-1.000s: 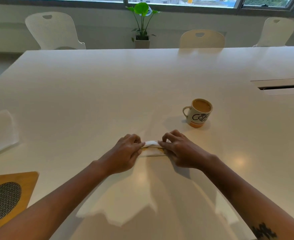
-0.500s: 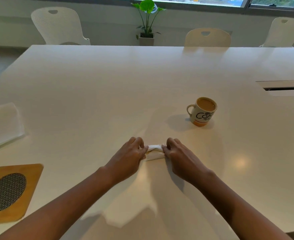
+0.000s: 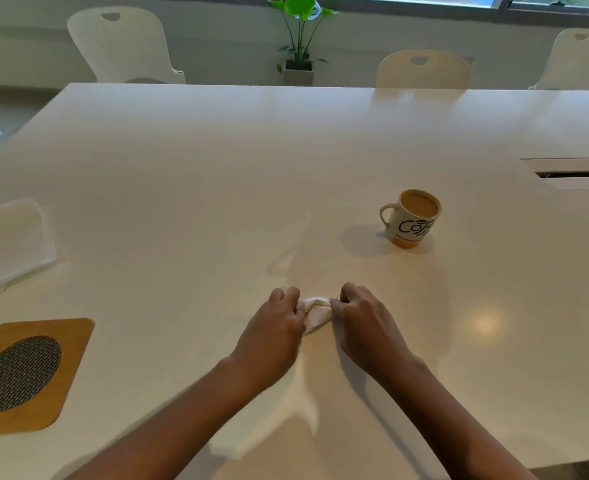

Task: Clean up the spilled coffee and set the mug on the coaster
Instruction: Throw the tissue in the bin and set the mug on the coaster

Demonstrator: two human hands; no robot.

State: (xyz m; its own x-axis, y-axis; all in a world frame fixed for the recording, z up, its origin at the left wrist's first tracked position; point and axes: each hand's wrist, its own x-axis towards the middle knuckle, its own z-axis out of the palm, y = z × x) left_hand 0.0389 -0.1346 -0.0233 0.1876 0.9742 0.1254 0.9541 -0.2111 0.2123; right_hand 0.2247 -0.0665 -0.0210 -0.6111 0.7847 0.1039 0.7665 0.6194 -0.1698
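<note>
A small white folded napkin (image 3: 315,311) lies on the white table (image 3: 217,168), pinched between both my hands. My left hand (image 3: 272,327) grips its left end and my right hand (image 3: 364,320) grips its right end, fingers curled. A white mug (image 3: 411,218) with black lettering and an orange base stands upright to the far right of my hands, filled with milky coffee, handle to the left. A wooden coaster (image 3: 26,372) with a dark woven oval lies at the near left. No spill shows on the table surface.
A stack of white napkins (image 3: 9,244) lies at the left edge. A cable slot (image 3: 577,174) is set in the table at the right. Three white chairs (image 3: 123,46) and a potted plant (image 3: 298,43) stand beyond the far edge.
Both hands have bunched the napkin tighter; it now looks smaller and folded up between the fingers. The mug and coaster have not moved.
</note>
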